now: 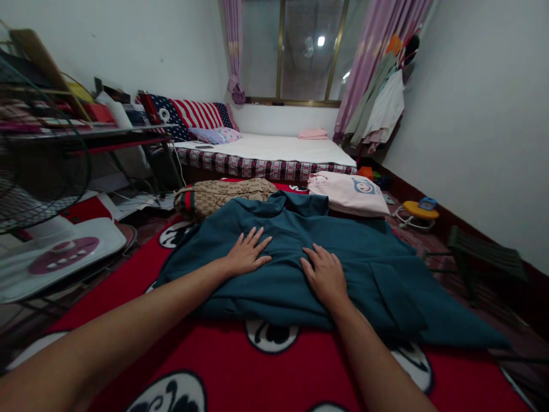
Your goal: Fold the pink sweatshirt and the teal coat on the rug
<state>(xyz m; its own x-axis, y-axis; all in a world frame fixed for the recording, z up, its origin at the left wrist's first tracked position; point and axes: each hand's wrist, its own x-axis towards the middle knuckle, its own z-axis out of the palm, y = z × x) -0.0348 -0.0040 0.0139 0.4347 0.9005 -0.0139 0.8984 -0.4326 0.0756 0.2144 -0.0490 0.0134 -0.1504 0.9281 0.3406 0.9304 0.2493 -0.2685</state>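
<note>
A dark teal collared shirt [274, 292] lies spread out in front of me, its collar [295, 203] pointing away and a sleeve [454, 315] stretched toward the right. My left hand [247, 252] rests flat on the cloth left of the middle, fingers spread. Just right of the middle, my right hand [325, 272] lies palm down on the same shirt, fingers slightly bent and apart. Neither hand grips the fabric. Under the shirt is a red blanket [223, 366] with round black-and-white patterns.
Beyond the shirt lie a brown patterned folded cloth [227, 191] and a folded pink garment [349, 194]. A bed [278, 149] stands under the window. To the left are a cluttered desk [124, 134] and a fan [34, 189]; a dark stool [484, 254] is at right.
</note>
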